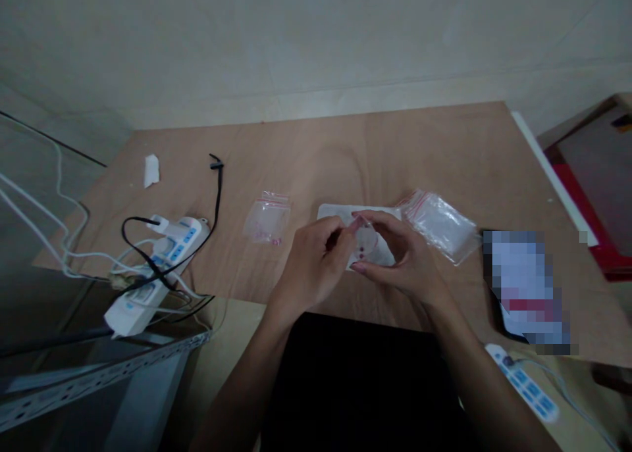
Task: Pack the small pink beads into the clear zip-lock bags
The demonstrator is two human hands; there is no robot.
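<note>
A small clear plastic bag [366, 243] with a few tiny dark red bits in it is between my hands, above a white tray [330, 211]. My left hand [318, 258] is closed, its thumb and fingertips pinching the bag's left edge. My right hand [407, 258] curves round the other side, with its fingertips on the top and bottom of the bag. Right of the tray lies a stack of clear zip bags [442, 225] with red lines near their openings. To the left lie a few flat zip bags [269, 218] with small reddish bits in them.
A white power strip [165, 268] with plugs and tangled cables covers the table's left front edge. A black cable [218, 195] reaches toward the back. A scrap of white paper [151, 171] lies back left. A phone [526, 284] and another power strip [523, 383] are at right.
</note>
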